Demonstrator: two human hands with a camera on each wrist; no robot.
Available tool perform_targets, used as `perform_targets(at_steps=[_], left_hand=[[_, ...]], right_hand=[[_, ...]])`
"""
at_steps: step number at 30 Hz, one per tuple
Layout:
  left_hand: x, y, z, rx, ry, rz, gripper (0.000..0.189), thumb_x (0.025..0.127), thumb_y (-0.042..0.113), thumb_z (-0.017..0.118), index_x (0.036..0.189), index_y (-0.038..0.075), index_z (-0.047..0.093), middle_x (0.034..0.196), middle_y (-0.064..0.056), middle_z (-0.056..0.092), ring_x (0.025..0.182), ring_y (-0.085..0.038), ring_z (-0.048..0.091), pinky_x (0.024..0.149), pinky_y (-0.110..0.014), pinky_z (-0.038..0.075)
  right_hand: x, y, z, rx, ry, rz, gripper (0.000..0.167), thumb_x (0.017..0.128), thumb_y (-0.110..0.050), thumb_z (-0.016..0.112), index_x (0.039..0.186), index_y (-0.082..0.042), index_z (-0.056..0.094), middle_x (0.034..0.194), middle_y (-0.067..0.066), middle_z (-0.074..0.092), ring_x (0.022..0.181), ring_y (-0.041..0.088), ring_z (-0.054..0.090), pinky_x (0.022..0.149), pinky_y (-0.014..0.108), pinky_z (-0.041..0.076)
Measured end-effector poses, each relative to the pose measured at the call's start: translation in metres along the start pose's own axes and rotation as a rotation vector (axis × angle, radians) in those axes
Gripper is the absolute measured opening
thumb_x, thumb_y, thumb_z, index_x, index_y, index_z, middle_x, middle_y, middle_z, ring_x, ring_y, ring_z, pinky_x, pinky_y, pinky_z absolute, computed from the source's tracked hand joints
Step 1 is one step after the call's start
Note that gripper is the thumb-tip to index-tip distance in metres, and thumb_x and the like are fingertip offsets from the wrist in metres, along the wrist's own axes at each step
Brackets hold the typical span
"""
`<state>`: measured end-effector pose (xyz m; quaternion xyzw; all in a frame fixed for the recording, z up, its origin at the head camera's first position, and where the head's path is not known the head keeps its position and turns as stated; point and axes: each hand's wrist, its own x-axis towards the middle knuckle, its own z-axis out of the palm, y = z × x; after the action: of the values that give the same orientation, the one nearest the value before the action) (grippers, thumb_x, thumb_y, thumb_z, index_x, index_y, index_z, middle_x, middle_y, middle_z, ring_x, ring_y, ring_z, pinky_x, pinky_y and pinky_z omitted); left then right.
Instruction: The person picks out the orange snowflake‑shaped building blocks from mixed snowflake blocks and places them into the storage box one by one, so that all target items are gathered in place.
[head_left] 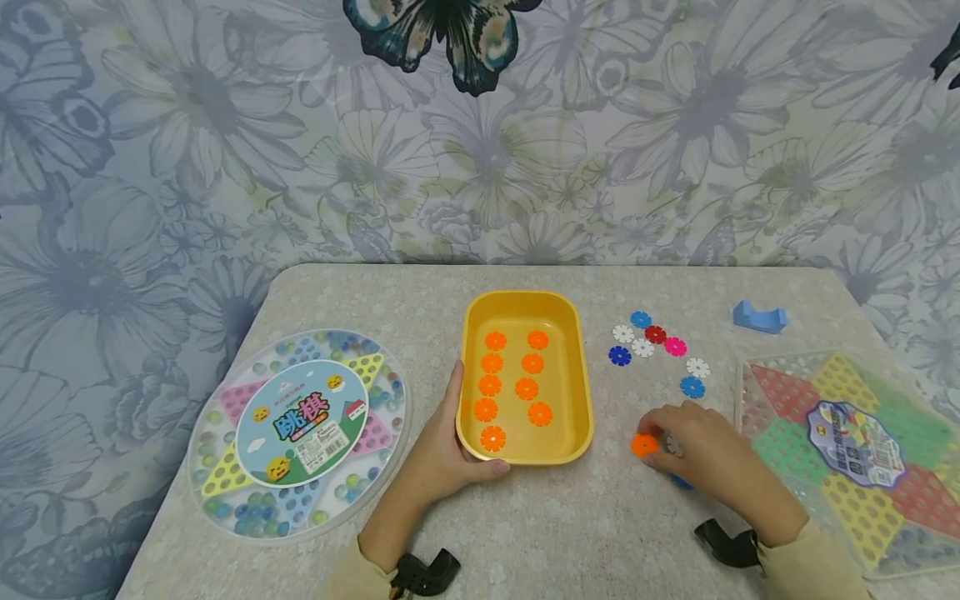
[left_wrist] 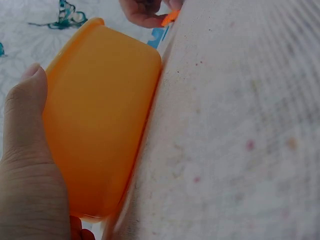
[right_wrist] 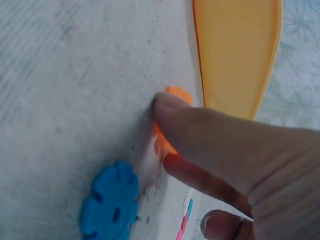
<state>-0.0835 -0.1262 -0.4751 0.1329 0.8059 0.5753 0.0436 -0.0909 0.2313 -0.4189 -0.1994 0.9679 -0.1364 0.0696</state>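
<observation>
A yellow plastic tray stands mid-table, with several orange snowflake discs laid in two columns on its floor. My left hand holds the tray's near left corner, thumb along the front rim and fingers up the left side. To the right of the tray, my right hand pinches another orange snowflake disc between thumb and finger, close to the tabletop. A blue snowflake disc and a white snowflake disc lie beside that hand in the right wrist view, partly hidden in the head view.
Behind my right hand lie loose discs in blue, white, red and pink. A round Chinese checkers set occupies the left side. On the right are a square checkers box and a small blue curved block.
</observation>
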Motion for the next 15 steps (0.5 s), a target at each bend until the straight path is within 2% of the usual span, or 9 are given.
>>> perform_targets(at_steps=[8, 15], left_hand=[[-0.0002, -0.0003, 0.0001, 0.001, 0.003, 0.016, 0.14, 0.063, 0.037, 0.095, 0.159, 0.036, -0.007, 0.167, 0.003, 0.016, 0.146, -0.014, 0.035, 0.118, -0.021, 0.027], [-0.0003, -0.0002, -0.0005, 0.007, 0.0, 0.015, 0.14, 0.063, 0.037, 0.094, 0.159, 0.035, -0.007, 0.167, 0.003, 0.017, 0.145, -0.014, 0.036, 0.118, -0.023, 0.028]], right_hand=[[-0.0015, 0.0003, 0.0021, 0.003, 0.033, -0.116, 0.03, 0.077, -0.031, 0.084, 0.104, -0.022, 0.075, 0.092, -0.015, 0.068, 0.081, 0.005, 0.057, 0.075, 0.033, 0.052], [0.0002, -0.0011, 0.0023, 0.025, 0.017, -0.112, 0.028, 0.079, -0.039, 0.082, 0.101, -0.022, 0.077, 0.09, -0.017, 0.067, 0.082, 0.004, 0.058, 0.074, 0.03, 0.054]])
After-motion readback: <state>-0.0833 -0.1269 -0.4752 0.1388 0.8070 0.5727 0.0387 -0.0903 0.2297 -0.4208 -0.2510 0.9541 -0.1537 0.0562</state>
